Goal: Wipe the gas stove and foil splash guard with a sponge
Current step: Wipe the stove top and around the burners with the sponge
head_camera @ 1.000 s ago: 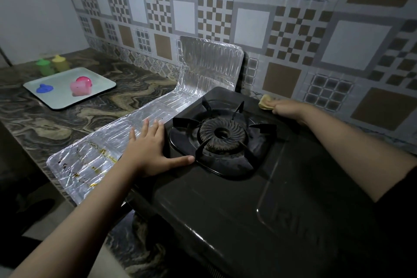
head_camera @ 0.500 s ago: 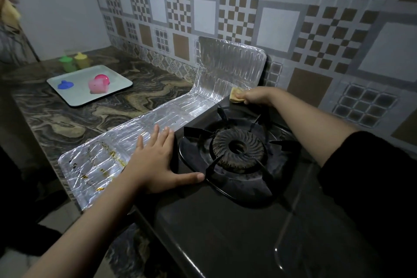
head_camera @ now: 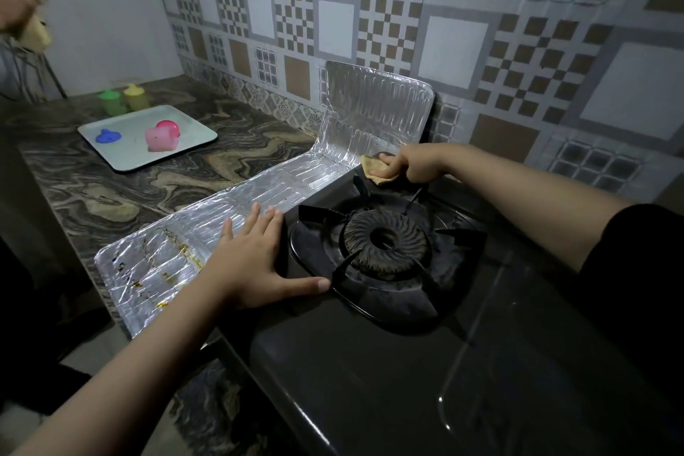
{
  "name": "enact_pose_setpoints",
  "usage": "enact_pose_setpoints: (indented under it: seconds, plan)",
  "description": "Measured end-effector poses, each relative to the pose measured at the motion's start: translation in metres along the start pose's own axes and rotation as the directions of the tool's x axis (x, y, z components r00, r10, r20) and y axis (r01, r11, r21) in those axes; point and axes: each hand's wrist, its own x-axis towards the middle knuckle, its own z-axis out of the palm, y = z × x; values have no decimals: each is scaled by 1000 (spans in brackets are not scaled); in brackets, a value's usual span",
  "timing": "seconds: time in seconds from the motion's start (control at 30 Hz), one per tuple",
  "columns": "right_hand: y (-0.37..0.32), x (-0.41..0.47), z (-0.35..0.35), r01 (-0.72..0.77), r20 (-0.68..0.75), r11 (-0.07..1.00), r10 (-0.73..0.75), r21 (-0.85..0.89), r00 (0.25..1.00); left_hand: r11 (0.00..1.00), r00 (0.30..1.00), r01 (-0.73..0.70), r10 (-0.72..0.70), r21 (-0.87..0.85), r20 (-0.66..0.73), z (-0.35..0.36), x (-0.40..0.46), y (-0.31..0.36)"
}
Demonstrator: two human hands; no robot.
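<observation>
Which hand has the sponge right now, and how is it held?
The right hand presses the yellow sponge from above, fingers over its top. The left hand lies flat, holding nothing.

The black gas stove [head_camera: 370, 363] fills the lower right of the frame, its burner [head_camera: 386, 241] ringed by a pan support. At the stove's far left corner, the right hand [head_camera: 414, 163] presses a yellowish sponge [head_camera: 374, 168] down where the stove meets the foil splash guard [head_camera: 377, 115]. The guard stands upright against the tiled wall and runs flat along the stove's left side, with brownish stains near its front end. The left hand [head_camera: 251, 259] lies flat, fingers spread, across the foil and the stove's edge. On the marbled countertop [head_camera: 111, 192] at centre left, a pale tray [head_camera: 122, 155] holds a pink item and a blue one, with green and yellow containers behind it.
</observation>
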Motion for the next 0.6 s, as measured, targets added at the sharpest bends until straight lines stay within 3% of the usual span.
enact_pose_setpoints:
  seconds: [0.6]
  plan:
    - [33, -60, 22, -191, -50, 971, 200, 146, 979, 1000, 1000, 2, -1, -24, 8, -3, -3, 1]
